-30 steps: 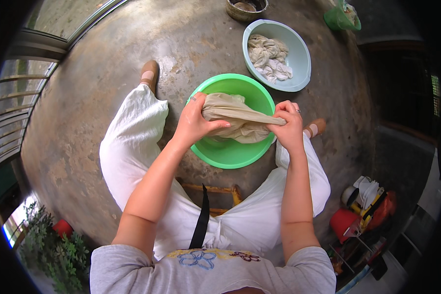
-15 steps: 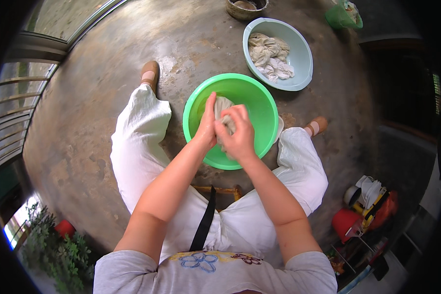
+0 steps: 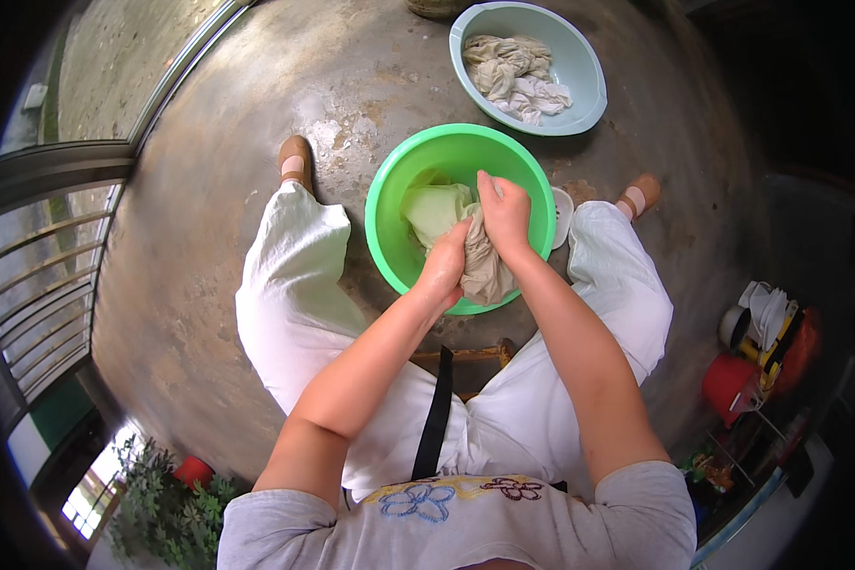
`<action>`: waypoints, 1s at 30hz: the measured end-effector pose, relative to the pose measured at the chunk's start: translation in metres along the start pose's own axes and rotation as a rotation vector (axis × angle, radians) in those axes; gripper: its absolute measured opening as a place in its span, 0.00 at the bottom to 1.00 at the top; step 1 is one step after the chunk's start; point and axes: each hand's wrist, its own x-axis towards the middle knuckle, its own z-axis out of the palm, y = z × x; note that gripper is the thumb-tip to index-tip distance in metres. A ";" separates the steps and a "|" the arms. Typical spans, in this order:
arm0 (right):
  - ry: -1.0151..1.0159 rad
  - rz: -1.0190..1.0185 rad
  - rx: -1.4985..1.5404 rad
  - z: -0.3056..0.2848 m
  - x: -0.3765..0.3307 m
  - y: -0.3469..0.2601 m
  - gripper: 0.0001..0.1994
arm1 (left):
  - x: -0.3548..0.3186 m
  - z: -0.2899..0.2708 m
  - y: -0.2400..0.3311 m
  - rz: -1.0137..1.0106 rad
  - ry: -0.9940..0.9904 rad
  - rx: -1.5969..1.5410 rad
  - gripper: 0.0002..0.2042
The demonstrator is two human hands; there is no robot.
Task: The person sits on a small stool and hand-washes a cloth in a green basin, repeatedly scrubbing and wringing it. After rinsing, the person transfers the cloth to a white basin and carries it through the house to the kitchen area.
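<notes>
Gripping a wet beige cloth [image 3: 487,271], both hands work over the green basin [image 3: 386,228], which sits on the concrete floor [image 3: 209,209] between the person's feet. The left hand [image 3: 444,266] closes around the cloth's lower bunch at about 7 o'clock of the basin, forearm rising from the lower edge. The right hand [image 3: 503,211] clamps the cloth's upper end near the basin's centre, knuckles up, wrist bent, forearm coming in from 5 o'clock. The 2 hands sit close together, nearly touching. More of the cloth lies in the basin at 10 o'clock. A pale blue basin [image 3: 584,66] with wrung laundry [image 3: 518,71] stands at 1 o'clock.
</notes>
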 end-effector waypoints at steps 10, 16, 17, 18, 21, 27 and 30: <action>-0.191 -0.372 0.131 -0.083 0.049 -0.058 0.19 | -0.023 -0.003 0.025 0.304 -0.224 1.166 0.25; 0.116 -0.218 -0.028 -0.122 0.107 0.044 0.07 | -0.010 0.007 0.024 0.157 0.066 0.834 0.25; 0.160 -0.162 -0.190 -0.122 0.106 0.078 0.07 | -0.006 0.009 0.029 0.040 0.084 0.955 0.25; 0.194 -0.104 -0.350 -0.116 0.098 0.114 0.06 | -0.003 0.008 0.030 -0.083 0.111 1.072 0.25; 0.032 0.004 -0.523 -0.084 0.065 0.226 0.08 | 0.012 -0.013 0.005 0.325 0.011 1.292 0.21; -0.154 0.040 -0.840 -0.032 0.050 0.284 0.15 | 0.017 -0.007 0.012 0.306 0.119 0.780 0.21; -0.209 -0.145 -1.039 -0.025 0.061 0.308 0.09 | 0.005 0.017 0.026 0.042 0.095 0.212 0.24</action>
